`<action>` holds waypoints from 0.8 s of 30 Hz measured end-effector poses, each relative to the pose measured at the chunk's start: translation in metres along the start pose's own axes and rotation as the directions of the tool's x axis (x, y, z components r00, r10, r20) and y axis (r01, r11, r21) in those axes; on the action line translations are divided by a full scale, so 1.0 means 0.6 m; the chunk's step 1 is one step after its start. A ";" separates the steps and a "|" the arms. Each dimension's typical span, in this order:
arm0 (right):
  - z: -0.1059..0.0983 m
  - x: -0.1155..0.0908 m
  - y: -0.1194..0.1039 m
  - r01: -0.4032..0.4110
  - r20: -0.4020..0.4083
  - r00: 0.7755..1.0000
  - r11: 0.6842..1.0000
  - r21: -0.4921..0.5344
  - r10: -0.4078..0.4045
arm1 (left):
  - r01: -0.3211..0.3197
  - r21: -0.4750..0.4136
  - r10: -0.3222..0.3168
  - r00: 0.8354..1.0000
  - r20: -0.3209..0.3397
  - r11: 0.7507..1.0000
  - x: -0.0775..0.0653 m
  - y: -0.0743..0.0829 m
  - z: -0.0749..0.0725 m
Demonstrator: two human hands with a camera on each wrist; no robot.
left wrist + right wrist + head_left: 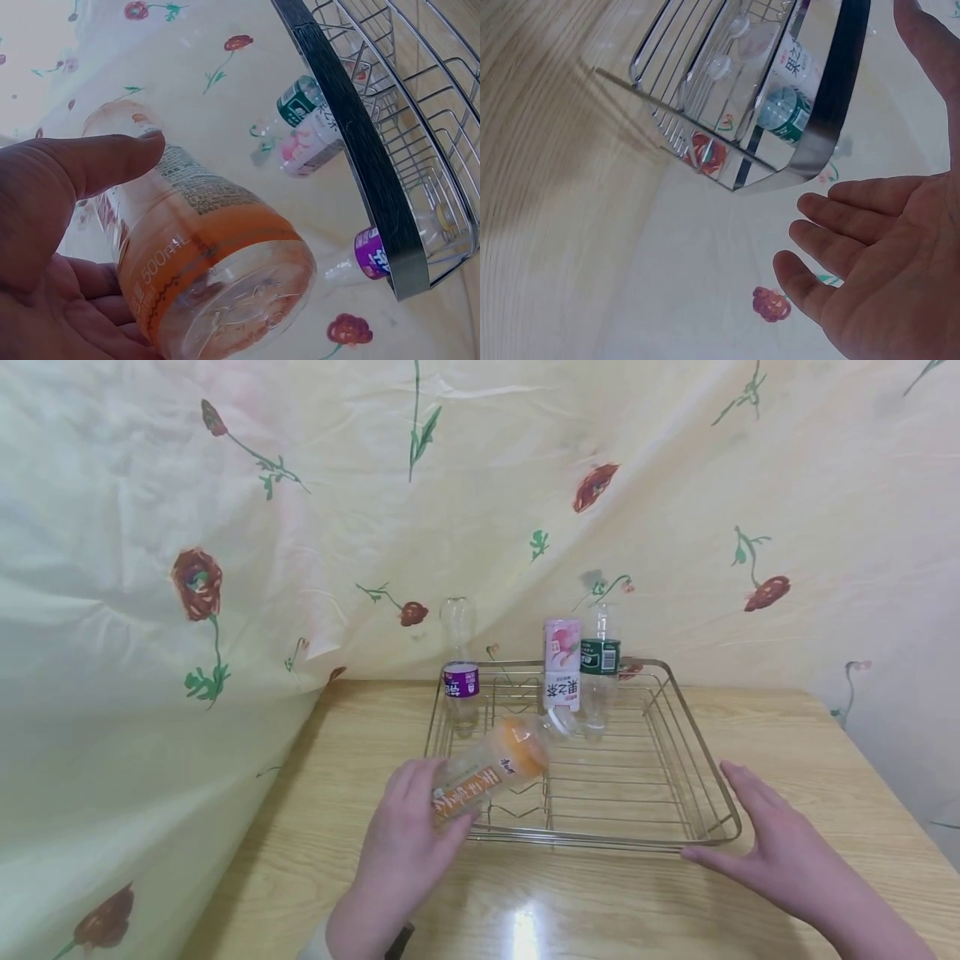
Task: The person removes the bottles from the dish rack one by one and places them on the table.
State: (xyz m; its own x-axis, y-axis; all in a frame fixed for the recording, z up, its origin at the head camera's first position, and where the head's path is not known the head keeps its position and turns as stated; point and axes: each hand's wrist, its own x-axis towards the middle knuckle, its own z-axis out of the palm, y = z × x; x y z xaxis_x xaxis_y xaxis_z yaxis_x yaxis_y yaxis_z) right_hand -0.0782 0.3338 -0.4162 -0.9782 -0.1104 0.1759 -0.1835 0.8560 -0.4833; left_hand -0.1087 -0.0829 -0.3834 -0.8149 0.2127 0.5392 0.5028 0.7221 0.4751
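My left hand grips a clear plastic bottle with an orange label around its base end. The bottle is tilted over the wire basket, its white cap toward the upper right. In the left wrist view the thumb lies along one side of the orange-label bottle, with the fingers partly hidden behind it. At the basket's front right corner is my right hand, fingers spread and holding nothing. The right wrist view shows its palm facing the basket; contact at the thumb cannot be told.
Inside the basket, along the back, several bottles stand cap down: a purple-label bottle at left, a pink-and-white bottle, and a green-label bottle beside it. A wooden table lies underneath. Floral cloth hangs behind and left.
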 end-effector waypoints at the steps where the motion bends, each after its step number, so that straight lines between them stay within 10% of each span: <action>1: 0.000 0.001 0.001 -0.006 0.007 1.000 1.000 0.000 0.006 | 0.003 -0.005 -0.003 1.000 -0.004 1.000 0.000 -0.001 -0.001; 24: 0.016 0.008 0.024 -0.020 0.035 0.999 1.000 0.024 0.019 | 0.063 -0.081 -0.070 0.994 -0.087 0.995 -0.001 -0.020 -0.016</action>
State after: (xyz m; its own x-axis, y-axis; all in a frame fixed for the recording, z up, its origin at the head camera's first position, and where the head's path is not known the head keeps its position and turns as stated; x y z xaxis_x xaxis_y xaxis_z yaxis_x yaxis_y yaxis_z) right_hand -0.0868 0.3409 -0.4306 -0.9843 -0.1118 0.1367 -0.1665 0.8457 -0.5070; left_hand -0.1117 -0.0980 -0.3827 -0.8202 0.1036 0.5627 0.4720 0.6785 0.5630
